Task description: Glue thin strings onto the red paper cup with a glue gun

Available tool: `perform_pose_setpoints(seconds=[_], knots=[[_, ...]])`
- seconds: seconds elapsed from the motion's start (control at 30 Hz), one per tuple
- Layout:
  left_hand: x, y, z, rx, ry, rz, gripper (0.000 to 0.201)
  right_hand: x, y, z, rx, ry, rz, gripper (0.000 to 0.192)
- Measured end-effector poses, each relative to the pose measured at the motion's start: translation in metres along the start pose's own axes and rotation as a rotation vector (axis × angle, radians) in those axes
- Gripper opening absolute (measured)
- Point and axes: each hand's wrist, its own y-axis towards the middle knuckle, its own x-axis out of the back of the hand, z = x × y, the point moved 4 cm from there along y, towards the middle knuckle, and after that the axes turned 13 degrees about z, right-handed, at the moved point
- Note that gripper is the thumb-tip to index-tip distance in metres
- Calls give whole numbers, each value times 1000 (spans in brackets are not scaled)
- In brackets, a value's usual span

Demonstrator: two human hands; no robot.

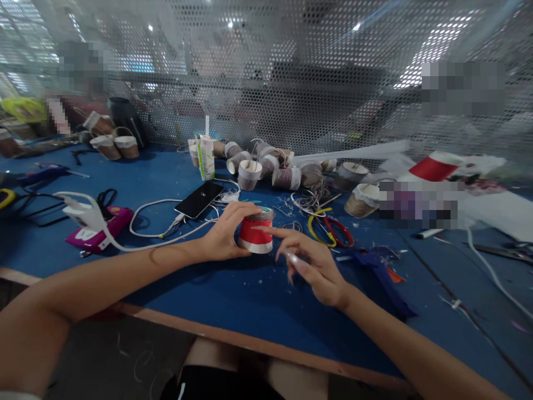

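A small red cup (259,232) with a white band at the bottom and a greyish rim stands on the blue table. My left hand (227,233) is wrapped round its left side, fingers over the top edge and thumb low down. From the right, my right hand (310,261) reaches toward the cup with the index finger stretched out, its tip at the red side. The other fingers of that hand are apart and hold nothing. Behind the cup lie bits of twine (316,191) and scraps. Scissors with yellow and red handles (333,230) rest just to its right.
A phone (200,200) on a white cable and a magenta power strip (100,230) lie left. Behind stand a drink carton (205,158) and several twine-wrapped pots (250,176). A blue glue gun (381,278) lies right, near the table's front edge (266,347). A perforated metal screen (250,72) closes the back.
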Motion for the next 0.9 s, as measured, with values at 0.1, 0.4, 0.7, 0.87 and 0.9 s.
perform_pose_setpoints(seconds=[0.1, 0.4, 0.7, 0.87, 0.9], knots=[[0, 0, 0, 4, -3, 15, 80, -3, 3, 0, -10, -10, 55, 20], [0, 0, 3, 7, -198, -70, 77, 22, -7, -5, 56, 63, -523, 28], [-6, 3, -2, -85, -390, 49, 80, 21, 5, -5, 151, -521, -147, 95], [-5, 6, -5, -92, -388, 147, 76, 15, 3, -8, 77, -648, -130, 81], [-5, 6, -5, -93, -386, 155, 77, 14, 2, -9, 97, -638, -139, 78]])
